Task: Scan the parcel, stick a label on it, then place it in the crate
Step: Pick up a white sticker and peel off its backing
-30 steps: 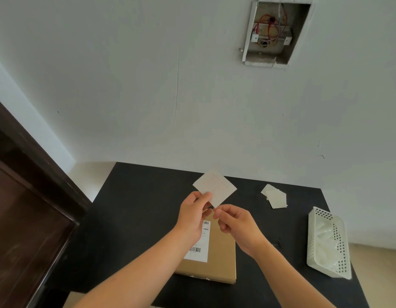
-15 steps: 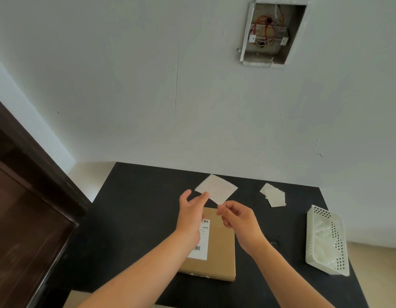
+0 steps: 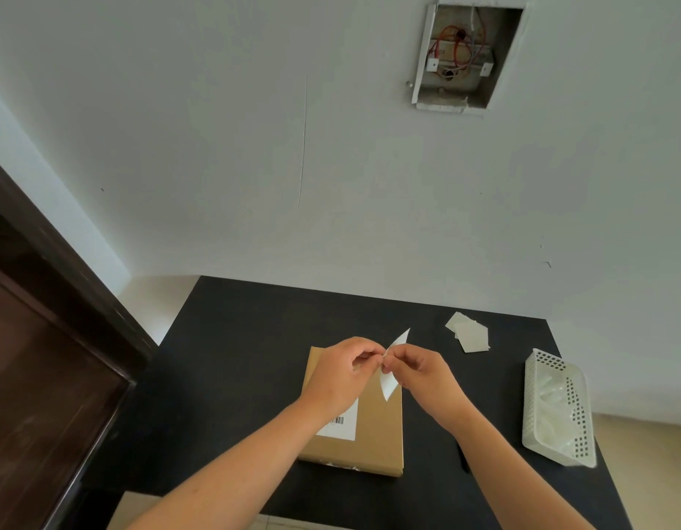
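Peeling the label over the parcel

Left hand (image 3: 344, 371) and right hand (image 3: 415, 371), previously apart, pinched the white paper label (image 3: 391, 380), now edge-on, above the flat brown cardboard parcel (image 3: 381, 426) on the black table (image 3: 235, 357); the white perforated plastic crate (image 3: 556, 407) waited rightward.

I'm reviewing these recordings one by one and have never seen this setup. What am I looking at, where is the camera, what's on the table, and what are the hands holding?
There is no machine here: a person works with bare hands, and the one camera sits on their head, looking forward and down. That is why both forearms reach in from the bottom edge.

On the black table lies a flat cardboard parcel with a barcode sticker on top. To the right are a small pile of label sheets and a white perforated crate.

The left hand and right hand meet above the parcel, both pinching one white label, which is bent, seemingly being peeled from its backing. It is not yet stuck on the parcel.
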